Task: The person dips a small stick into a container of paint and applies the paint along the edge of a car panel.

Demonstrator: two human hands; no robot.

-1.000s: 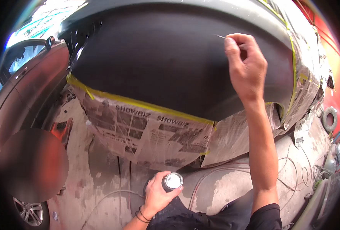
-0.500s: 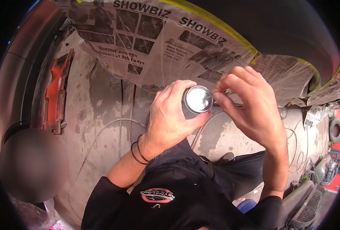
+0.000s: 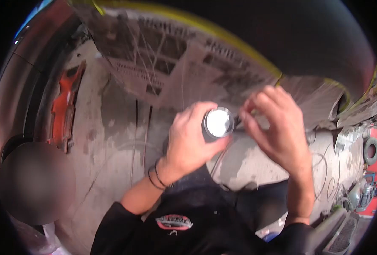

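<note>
My left hand [image 3: 192, 136] is wrapped round the side of a small dark can [image 3: 212, 135], held in front of my body. The can's round top [image 3: 218, 122] faces me and glares silvery white; whether that is a lid or its contents I cannot tell. Beside the rim on the right, my right hand [image 3: 275, 121] has thumb and fingers pinched together. A thin dark bit shows between those fingertips and the can, too blurred to name. Two dark bands [image 3: 155, 176] circle my left wrist.
A car body panel [image 3: 299, 38], edged with yellow tape and masked with newspaper [image 3: 184, 72], rises just ahead. An orange-red part [image 3: 62, 110] lies on the concrete floor at left, near another vehicle [image 3: 20, 80]. Hoses, a tyre [image 3: 371, 151] and a grille [image 3: 343, 233] are at right.
The whole view has shifted and blurred, with the car panel and floor sitting lower in it. My right fingertips are slightly farther from the can's rim. The left hand keeps its grip.
</note>
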